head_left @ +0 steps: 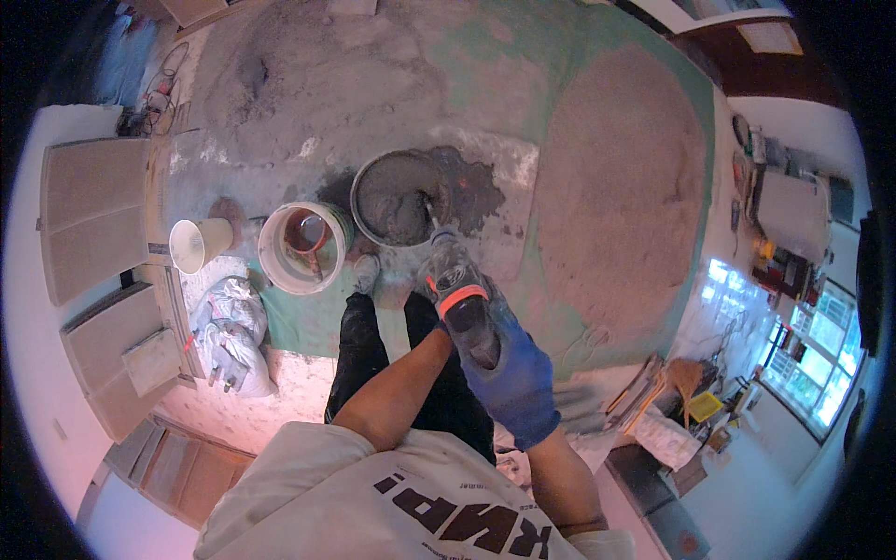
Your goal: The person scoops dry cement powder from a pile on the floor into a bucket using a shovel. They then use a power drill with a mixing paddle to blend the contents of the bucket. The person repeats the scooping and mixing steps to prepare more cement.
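Observation:
My right hand (514, 385), in a blue work glove, is wrapped around the rear handle of a dusty power drill (458, 280) with an orange band. My left hand (441, 326) reaches the drill's near side and is mostly hidden by its body. From the drill's nose a metal mixing shaft (430, 210) runs down into wet grey mortar (392, 199). The mortar fills much of a round tub (354, 203) on the floor in front of my feet. The shaft's lower end is hidden in the mix.
Left of the tub stands a white bucket (266, 245) holding water and a reddish dipper (308, 238). Beyond it are a smaller cream bucket (203, 245) and white sacks (234, 336). Powdery grey material (623, 182) covers the green floor sheet (483, 49). A broom (684, 378) stands at right.

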Tool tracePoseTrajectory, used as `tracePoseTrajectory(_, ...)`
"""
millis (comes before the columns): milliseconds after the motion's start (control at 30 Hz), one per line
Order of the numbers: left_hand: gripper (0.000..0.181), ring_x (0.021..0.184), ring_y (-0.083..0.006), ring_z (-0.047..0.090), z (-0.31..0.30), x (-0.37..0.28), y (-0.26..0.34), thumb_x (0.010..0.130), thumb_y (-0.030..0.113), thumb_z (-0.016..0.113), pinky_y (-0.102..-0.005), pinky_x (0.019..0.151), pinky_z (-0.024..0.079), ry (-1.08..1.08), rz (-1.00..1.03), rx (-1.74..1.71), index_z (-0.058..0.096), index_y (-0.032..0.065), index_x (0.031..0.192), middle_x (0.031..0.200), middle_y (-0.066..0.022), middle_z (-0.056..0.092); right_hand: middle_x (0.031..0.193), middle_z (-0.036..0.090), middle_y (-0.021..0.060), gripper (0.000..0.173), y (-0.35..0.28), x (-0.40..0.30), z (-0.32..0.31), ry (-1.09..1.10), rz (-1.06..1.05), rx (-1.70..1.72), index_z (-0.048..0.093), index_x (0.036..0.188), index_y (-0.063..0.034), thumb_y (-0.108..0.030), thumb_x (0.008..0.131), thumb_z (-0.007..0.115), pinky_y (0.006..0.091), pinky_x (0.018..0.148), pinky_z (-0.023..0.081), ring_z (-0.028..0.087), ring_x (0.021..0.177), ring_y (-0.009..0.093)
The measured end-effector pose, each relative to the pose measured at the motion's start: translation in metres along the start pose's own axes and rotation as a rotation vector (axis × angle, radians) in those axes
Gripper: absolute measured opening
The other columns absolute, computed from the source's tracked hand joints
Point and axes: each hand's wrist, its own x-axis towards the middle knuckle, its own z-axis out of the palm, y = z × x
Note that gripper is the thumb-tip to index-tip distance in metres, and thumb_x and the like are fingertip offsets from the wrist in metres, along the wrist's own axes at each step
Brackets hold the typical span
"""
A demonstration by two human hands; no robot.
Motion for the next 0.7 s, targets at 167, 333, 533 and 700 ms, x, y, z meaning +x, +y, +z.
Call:
tracePoseTrajectory(167,0.025,0.105,-0.0257,0.061,0.011,0.004,-0.011,0.105,0.027,0.052,-0.0396,0.097,0.05,-0.033,-0.008,-0.027,0.063,0.0106,0.12,0.116,-0.0099,0.064,0.12,0.065,0.0274,0.061,0.005,0.002,-0.005,-0.018,-0.009,-0.015,0.055,0.137,0.0017,-0.02,0.084,0.074,0.0485,0.089,0.054,0.066,0.105,0.045)
tracePoseTrajectory(333,0.024,0.104,-0.0257,0.061,0.025,0.009,-0.025,0.105,0.026,0.052,-0.0399,0.097,0.051,-0.057,-0.011,-0.044,0.064,0.0104,0.119,0.115,-0.0104,0.064,0.113,0.069,0.0264,0.062,0.001,0.004,-0.008,0.003,-0.064,-0.029,0.057,0.135,-0.0014,-0.023,0.081,0.079,0.0474,0.085,0.056,0.068,0.101,0.044)
tracePoseTrajectory(533,0.032,0.112,-0.0272,0.058,0.073,-0.016,-0.03,0.105,0.028,0.053,-0.0417,0.103,0.047,-0.032,-0.023,0.073,0.058,0.0107,0.131,0.124,-0.01,0.062,0.117,0.067,0.0264,0.058,0.006,0.001,-0.025,-0.009,-0.011,-0.014,0.058,0.133,0.0002,-0.021,0.083,0.076,0.0476,0.087,0.055,0.066,0.103,0.045)
tracePoseTrajectory(700,0.04,0.12,-0.0287,0.056,0.068,-0.017,-0.015,0.106,0.032,0.052,-0.0446,0.108,0.044,-0.321,0.062,0.432,0.054,0.0111,0.14,0.131,-0.0095,0.06,0.121,0.065,0.0272,0.056,0.019,-0.007,-0.025,-0.041,-0.042,-0.011,0.058,0.131,0.0007,-0.019,0.083,0.075,0.0487,0.089,0.053,0.065,0.105,0.046)
